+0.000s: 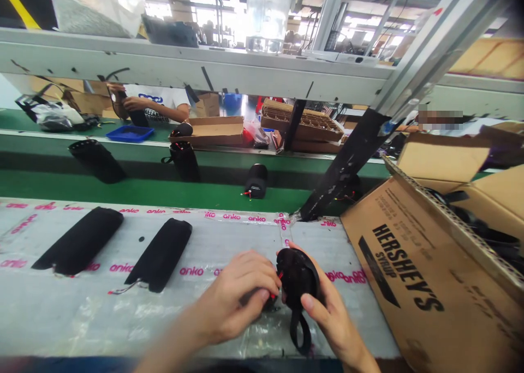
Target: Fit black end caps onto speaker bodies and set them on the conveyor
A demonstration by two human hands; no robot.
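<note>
My right hand (333, 313) is wrapped round a black round cap-like part (302, 277), tilted so that its dark hollow side partly shows. A black strap loop (301, 332) hangs from this part. Close on its left, my left hand (243, 294) has its fingers curled and pinched at short red wires (273, 295). Under those fingers a dark piece is mostly hidden; whether it joins the cap I cannot tell. Two flat-lying black fabric-covered cylinders, a nearer one (161, 256) and a farther-left one (82, 242), rest on the plastic-covered bench (196, 302) with wires at their ends.
A Hershey's cardboard box (417, 275) holding black parts stands at right. Behind, a green conveyor (216, 185) carries several black cylinders (256, 181). A dark slanted post (347, 163) and a shelf beam (196, 65) cross the view. Opposite, a person's hands (133, 103) hold a black cylinder.
</note>
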